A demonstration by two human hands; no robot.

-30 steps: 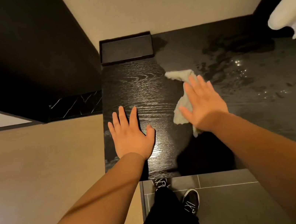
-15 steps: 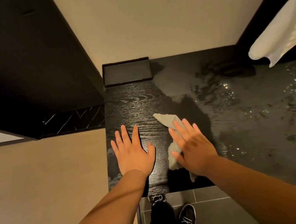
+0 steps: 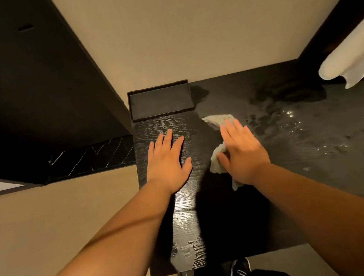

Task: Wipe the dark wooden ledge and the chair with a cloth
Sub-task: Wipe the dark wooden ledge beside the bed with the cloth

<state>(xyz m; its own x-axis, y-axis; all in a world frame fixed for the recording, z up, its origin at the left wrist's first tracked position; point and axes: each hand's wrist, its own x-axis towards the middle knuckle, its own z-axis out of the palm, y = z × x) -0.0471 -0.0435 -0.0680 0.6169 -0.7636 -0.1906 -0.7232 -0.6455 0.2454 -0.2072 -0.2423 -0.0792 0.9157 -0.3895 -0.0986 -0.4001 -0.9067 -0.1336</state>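
Two hands lie flat on dark grained wooden ledge [image 3: 299, 162] | left hand [image 3: 168, 161]: fingers straight, bracing, holding nothing | right hand [image 3: 241, 152]: extended fingers press crumpled pale cloth [image 3: 216, 120] | step: ledge-wiping | next: probably sweep right across glistening droplets [image 3: 297, 119]; chair unseen

The middle of the cloth [image 3: 217, 119] is hidden under the right hand [image 3: 243, 152]. Only its far end, a fold beside the thumb and a tip near the wrist show. The ledge [image 3: 296, 143] is cut off by the right picture edge, and its near centre lies in deep shadow with no legible grain. The white fabric [image 3: 358, 52] at far right is cut off by the same edge, so its type cannot be determined. The shoe [image 3: 241, 268] is partly covered by the ledge and by dark clothing. Both forearms run out at the bottom edge.
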